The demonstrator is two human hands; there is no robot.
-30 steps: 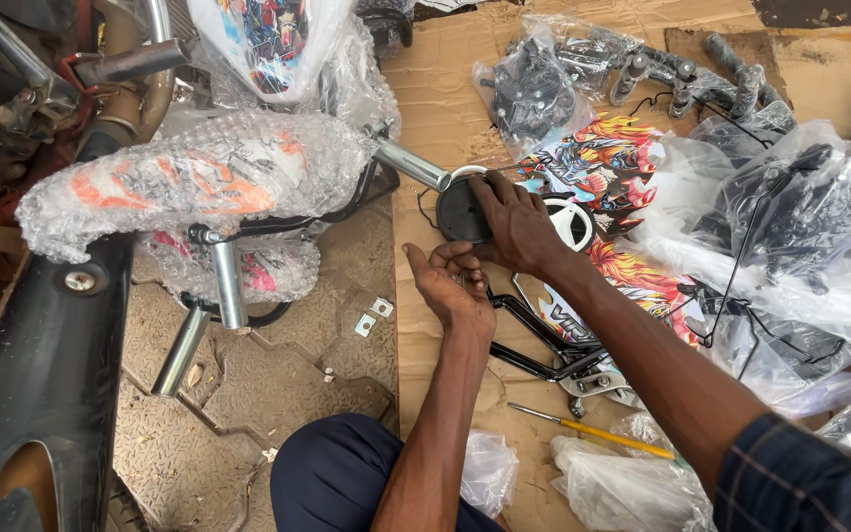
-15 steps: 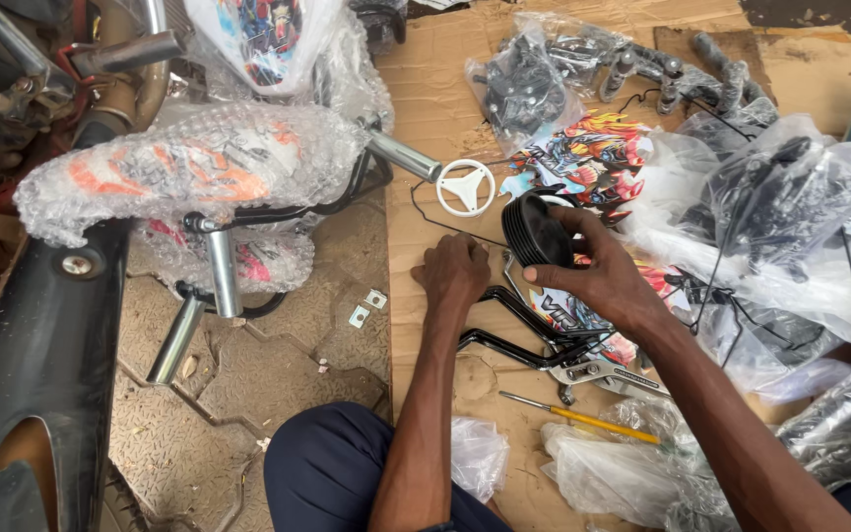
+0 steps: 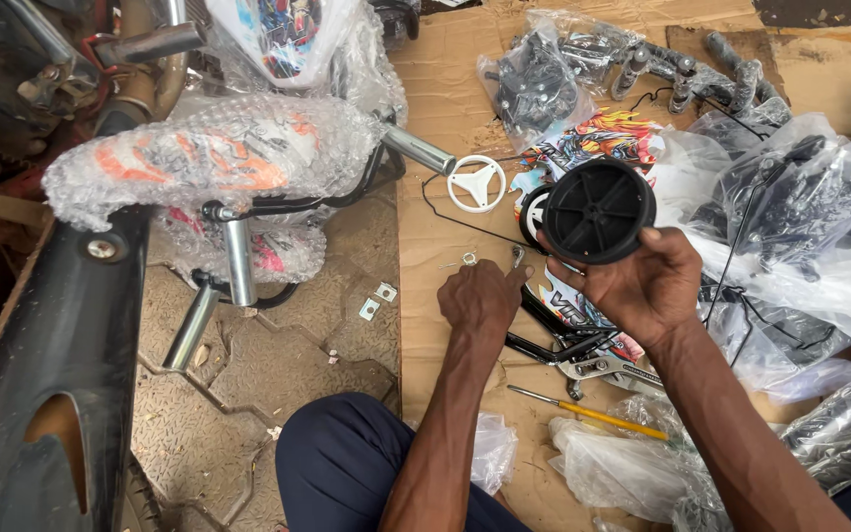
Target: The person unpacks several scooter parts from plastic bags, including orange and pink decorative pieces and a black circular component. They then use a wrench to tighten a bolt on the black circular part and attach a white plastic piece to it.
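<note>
Fingers of our right hand point(image 3: 647, 286) curl around a black round plastic wheel point(image 3: 598, 210) held above flattened brown cardboard point(image 3: 445, 108) — our left hand point(image 3: 480, 299), fingers bunched, rests on it; parts bags crowd the right, paving lies leftward.

A bike assembly workshop floor: cardboard point(image 3: 445, 108), bagged parts point(image 3: 790, 197), a bubble-wrapped frame point(image 3: 219, 163), a screwdriver point(image 3: 593, 414).

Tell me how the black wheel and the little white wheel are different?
The black wheel is bigger; the white wheel is smaller. The black wheel is held up in the right hand, tilted toward the camera; the white wheel lies flat on the cardboard, untouched. The black wheel shows several spokes; the white wheel shows three. Both are round plastic-looking wheels with a centre hub.
</note>
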